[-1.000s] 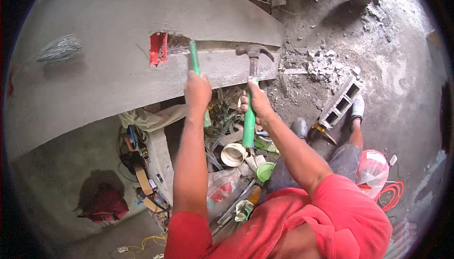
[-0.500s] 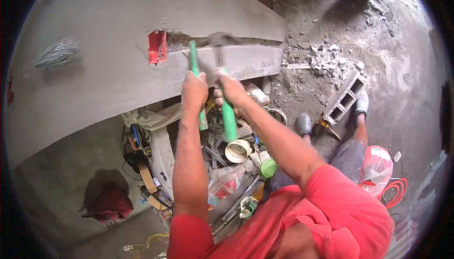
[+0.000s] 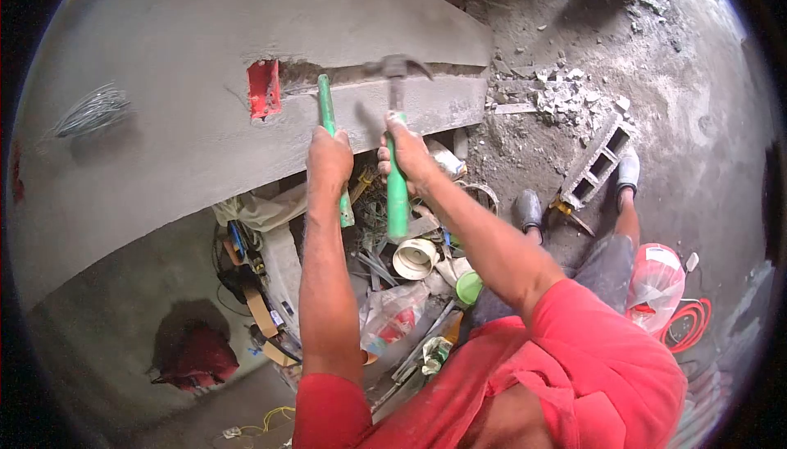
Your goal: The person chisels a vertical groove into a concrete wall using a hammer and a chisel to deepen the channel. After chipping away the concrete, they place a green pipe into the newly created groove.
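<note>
My left hand is closed around a slim green bar, perhaps a piece of pipe. The bar's upper end lies by a rough groove cut in the grey plastered wall. My right hand grips a claw hammer by its green handle. The slightly blurred hammer head is over the groove, right of the bar and apart from it. Left of the groove, a red rectangular box is set into the wall.
A bundle of wire sticks out of the wall at left. Below lie a cream plastic ring, a green cup and plastic bags. Rubble and a hollow block lie at right near my feet. A dark red bag is lower left.
The hammer has moved right, its head now farther from the green bar. My left hand and the bar have shifted slightly left in view.
</note>
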Action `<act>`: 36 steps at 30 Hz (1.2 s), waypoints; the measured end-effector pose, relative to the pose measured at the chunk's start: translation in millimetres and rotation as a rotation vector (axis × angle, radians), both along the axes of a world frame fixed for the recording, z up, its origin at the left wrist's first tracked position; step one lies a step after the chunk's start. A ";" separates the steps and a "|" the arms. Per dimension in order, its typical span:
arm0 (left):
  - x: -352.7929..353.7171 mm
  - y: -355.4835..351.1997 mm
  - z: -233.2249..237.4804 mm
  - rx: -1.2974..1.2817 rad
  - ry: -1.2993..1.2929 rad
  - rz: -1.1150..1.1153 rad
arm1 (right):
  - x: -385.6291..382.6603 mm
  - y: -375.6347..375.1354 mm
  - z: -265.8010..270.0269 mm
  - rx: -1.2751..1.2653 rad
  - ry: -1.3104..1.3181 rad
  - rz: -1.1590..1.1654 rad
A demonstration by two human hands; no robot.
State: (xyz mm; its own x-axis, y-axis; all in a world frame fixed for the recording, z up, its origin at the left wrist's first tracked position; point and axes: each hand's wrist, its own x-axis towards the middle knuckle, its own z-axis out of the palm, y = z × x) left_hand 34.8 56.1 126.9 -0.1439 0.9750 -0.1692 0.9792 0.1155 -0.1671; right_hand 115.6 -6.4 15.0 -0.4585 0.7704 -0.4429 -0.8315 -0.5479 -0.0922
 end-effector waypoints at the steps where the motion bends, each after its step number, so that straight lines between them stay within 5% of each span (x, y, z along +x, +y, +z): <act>1: -1.2 -1.2 -0.4 0.003 0.005 -0.008 | -5.2 -3.7 6.1 -0.116 0.137 -0.151; 4: -1.1 -2.3 -0.9 0.011 0.012 0.006 | -16.2 -4.3 15.5 -0.241 0.271 -0.270; 7: -1.7 -6.6 -10.7 0.068 0.067 -0.049 | -0.8 3.2 -4.5 0.073 0.037 0.206; 12: -23.3 -19.1 -33.8 0.258 0.244 -0.181 | -7.6 -19.2 -26.5 -0.112 0.355 0.032; 22: -26.1 10.5 12.3 -0.002 0.145 -0.177 | 7.6 -49.1 -44.0 -0.300 0.261 -0.150; 30: -8.2 8.0 37.9 -0.061 0.298 -0.255 | -33.4 -32.3 14.6 -0.344 0.453 -0.376; 32: -9.0 11.8 31.5 -0.051 0.296 -0.269 | -51.1 -9.8 45.4 -0.302 0.477 -0.378; 34: -12.7 9.1 26.2 -0.056 0.300 -0.285 | -36.1 9.0 55.3 -0.081 0.285 -0.084; 36: -14.9 10.3 26.3 -0.008 0.313 -0.284 | -27.6 5.4 38.3 -0.067 0.356 -0.125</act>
